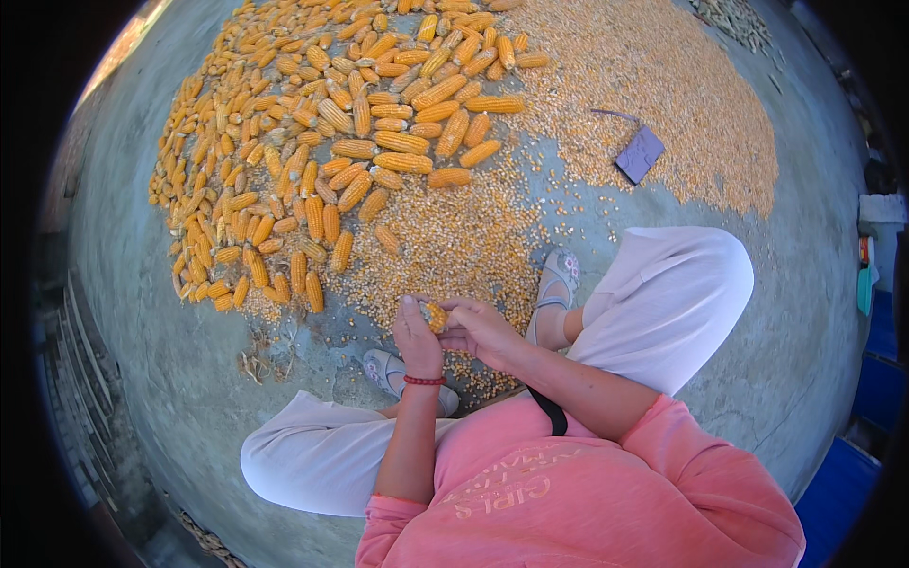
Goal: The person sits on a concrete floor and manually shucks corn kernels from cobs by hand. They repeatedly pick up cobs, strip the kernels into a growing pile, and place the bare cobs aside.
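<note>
Both of my hands hold one short, partly shelled corn cob (434, 317) in front of my body, above the loose kernels. My left hand (417, 341), with a red bead bracelet at the wrist, grips the cob from the left side of the view. From the right, my right hand (483, 329) has its fingers on the cob's other side. Below and beyond them spreads a low pile of corn kernels (454, 234). A large heap of unshelled yellow corn cobs (284, 128) lies at the upper left.
A wide layer of kernels (639, 64) covers the concrete floor at the upper right, with a purple wallet-like case (639, 154) at its edge. My shoes (559, 284) flank the near kernels. Dry husk scraps (264, 361) lie left; blue panels (838, 497) stand at the right rim.
</note>
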A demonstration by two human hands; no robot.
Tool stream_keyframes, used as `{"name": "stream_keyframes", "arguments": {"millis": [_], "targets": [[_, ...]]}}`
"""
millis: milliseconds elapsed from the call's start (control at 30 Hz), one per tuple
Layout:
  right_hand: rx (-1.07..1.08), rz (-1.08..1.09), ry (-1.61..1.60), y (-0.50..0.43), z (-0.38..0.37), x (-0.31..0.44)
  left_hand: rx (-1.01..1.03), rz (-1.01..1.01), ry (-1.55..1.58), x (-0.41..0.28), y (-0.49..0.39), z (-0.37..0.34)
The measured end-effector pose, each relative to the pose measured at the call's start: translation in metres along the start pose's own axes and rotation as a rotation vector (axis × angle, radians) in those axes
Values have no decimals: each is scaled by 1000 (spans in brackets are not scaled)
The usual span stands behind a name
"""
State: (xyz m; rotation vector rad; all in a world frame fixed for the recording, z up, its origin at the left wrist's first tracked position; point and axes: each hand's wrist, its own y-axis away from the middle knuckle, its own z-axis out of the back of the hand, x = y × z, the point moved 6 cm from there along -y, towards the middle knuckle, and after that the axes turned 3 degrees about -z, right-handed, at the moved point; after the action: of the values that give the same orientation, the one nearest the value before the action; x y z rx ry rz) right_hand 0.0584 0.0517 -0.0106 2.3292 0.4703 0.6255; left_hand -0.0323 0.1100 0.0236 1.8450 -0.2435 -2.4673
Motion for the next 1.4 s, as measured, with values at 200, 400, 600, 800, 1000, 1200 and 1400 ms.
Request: {"name": "stream_keyframes", "arguments": {"millis": [200,400,600,800,1000,1200,1400], "targets": [[-62,11,57,-1,5,-3,-17,20,57,4,2,-1],[30,-64,-21,-1,2,2,-20,40,135,18,-1,2],[-17,7,34,0,5,-1,33,-62,16,7,0,-1],[-3,-39,-25,1,2,0,8,-31,52,3,2,0],[16,-2,-18,-3,8,-4,66,-70,25,-1,2,-1],[18,-33,-48,-2,9,-5,36,-52,33,6,1,-1],[65,-19,-44,-2,6,-3,32,-78,-5,5,0,1]]}}
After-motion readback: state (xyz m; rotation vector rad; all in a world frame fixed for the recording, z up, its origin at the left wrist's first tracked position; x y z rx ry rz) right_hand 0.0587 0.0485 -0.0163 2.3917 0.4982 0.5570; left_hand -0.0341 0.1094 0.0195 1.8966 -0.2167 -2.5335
